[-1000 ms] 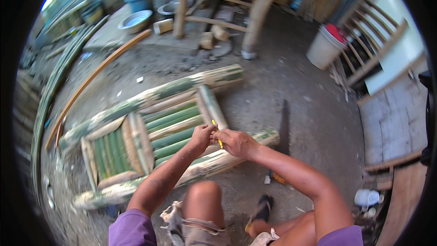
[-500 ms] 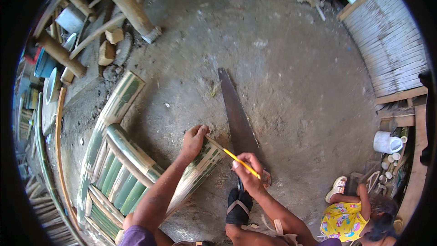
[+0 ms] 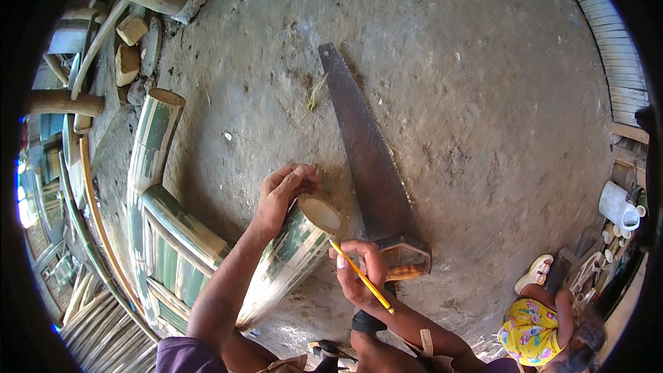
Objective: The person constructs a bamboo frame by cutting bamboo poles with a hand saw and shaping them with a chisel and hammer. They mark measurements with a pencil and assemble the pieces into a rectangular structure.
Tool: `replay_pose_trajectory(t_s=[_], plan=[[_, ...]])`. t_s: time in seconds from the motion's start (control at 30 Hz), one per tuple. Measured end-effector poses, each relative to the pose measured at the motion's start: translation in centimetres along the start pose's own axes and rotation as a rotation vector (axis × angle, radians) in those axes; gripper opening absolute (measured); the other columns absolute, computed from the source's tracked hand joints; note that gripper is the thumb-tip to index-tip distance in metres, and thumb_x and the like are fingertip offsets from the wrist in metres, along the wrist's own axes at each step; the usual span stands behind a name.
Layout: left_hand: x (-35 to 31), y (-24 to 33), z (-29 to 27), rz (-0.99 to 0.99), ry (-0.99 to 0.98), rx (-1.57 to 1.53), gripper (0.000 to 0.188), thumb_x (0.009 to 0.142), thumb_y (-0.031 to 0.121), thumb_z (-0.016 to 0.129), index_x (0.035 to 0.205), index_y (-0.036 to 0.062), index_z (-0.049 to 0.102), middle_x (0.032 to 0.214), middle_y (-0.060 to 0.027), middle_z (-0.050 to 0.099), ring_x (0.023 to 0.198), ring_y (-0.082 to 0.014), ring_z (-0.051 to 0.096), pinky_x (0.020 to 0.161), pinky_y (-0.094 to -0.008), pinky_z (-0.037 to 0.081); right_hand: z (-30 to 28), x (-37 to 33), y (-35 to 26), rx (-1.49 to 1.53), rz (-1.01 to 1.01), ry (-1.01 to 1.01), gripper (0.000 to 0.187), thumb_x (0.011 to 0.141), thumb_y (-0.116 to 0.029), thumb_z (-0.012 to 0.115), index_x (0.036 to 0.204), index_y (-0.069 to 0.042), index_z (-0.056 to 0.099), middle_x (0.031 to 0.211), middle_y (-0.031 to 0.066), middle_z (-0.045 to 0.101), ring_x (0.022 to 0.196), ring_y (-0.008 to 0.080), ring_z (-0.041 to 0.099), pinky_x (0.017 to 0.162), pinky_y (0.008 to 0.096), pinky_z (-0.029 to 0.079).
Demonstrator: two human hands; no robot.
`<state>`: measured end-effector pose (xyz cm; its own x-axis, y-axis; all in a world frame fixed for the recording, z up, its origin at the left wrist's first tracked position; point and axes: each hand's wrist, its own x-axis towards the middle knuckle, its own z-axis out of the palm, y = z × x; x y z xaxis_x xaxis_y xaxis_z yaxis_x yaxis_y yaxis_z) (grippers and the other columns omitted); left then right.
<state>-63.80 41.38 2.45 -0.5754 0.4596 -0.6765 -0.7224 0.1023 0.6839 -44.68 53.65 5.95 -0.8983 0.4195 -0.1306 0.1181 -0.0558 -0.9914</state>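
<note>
the right hand (image 3: 355, 287) grips a yellow pencil (image 3: 368, 283), tip toward eleven o'clock at the bamboo pole (image 3: 286, 266), whose axis runs seven to one; the left hand (image 3: 279, 197), at its end's ten o'clock, may be gripping, hard to tell.

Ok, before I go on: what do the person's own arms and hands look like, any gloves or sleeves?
The left hand and right hand are bare: no gloves, and no rings or watch that I can see. The forearms are uncovered too. A dark purple sleeve shows at the left upper arm; only a sliver shows on the right.
</note>
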Motion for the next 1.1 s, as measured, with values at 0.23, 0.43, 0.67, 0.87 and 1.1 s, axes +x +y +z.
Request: replay_pose_trajectory(t_s=[0.23, 0.43, 0.67, 0.87, 1.1], plan=[[0.1, -0.2, -0.1, 0.061, -0.063, -0.009, 0.032, 0.104, 0.025, 0.053, 0.116, -0.0034, 0.062, 0.105, -0.0112, 0.067, 0.098, -0.0216, 0.065, 0.092, -0.0333, 0.051, 0.9, -0.7, 0.3, -0.014, -0.009, 0.026, 0.019, 0.099, -0.006, 0.055, 0.115, 0.004, 0.056, 0.103, 0.0153, 0.069, 0.091, 0.0176, 0.069, 0.081, 0.0297, 0.055], [-0.1, -0.1, 0.2, 0.085, -0.063, -0.009, 0.031, 0.103, 0.024, 0.055, 0.114, -0.0027, 0.063, 0.102, -0.0097, 0.067, 0.096, -0.0198, 0.065, 0.09, -0.0324, 0.051, 1.3, -0.7, 0.3, -0.049, -0.024, 0.03, 0.017, 0.101, -0.006, 0.052, 0.115, 0.003, 0.052, 0.105, 0.0163, 0.067, 0.091, 0.018, 0.069, 0.08, 0.029, 0.056], [-0.1, -0.1, 0.3, 0.117, -0.07, 0.012, 0.029, 0.102, 0.024, 0.057, 0.111, -0.0026, 0.065, 0.1, -0.0087, 0.068, 0.093, -0.0181, 0.065, 0.088, -0.0311, 0.052, 1.8, -1.0, 0.7, 0.01, -0.038, 0.055, 0.015, 0.1, -0.005, 0.054, 0.113, 0.002, 0.052, 0.104, 0.0166, 0.066, 0.092, 0.0193, 0.069, 0.08, 0.0305, 0.057], [-0.2, -0.3, 0.3, 0.141, -0.071, -0.004, 0.028, 0.102, 0.023, 0.057, 0.111, -0.003, 0.065, 0.098, -0.0086, 0.069, 0.091, -0.0177, 0.065, 0.086, -0.0311, 0.052, 2.4, -1.7, 1.4, 0.001, -0.067, 0.068, 0.016, 0.098, -0.007, 0.059, 0.111, 0.001, 0.055, 0.101, 0.0153, 0.068, 0.087, 0.0191, 0.07, 0.075, 0.0296, 0.058], [-0.2, -0.4, 0.2, 0.148, -0.053, 0.026, 0.029, 0.102, 0.022, 0.057, 0.111, -0.0037, 0.066, 0.097, -0.0088, 0.069, 0.091, -0.0167, 0.066, 0.085, -0.0305, 0.052, 3.2, -3.1, 1.1, -0.015, -0.05, 0.008, 0.012, 0.099, -0.005, 0.056, 0.109, 0.001, 0.053, 0.101, 0.0157, 0.067, 0.086, 0.0178, 0.068, 0.073, 0.0292, 0.056]])
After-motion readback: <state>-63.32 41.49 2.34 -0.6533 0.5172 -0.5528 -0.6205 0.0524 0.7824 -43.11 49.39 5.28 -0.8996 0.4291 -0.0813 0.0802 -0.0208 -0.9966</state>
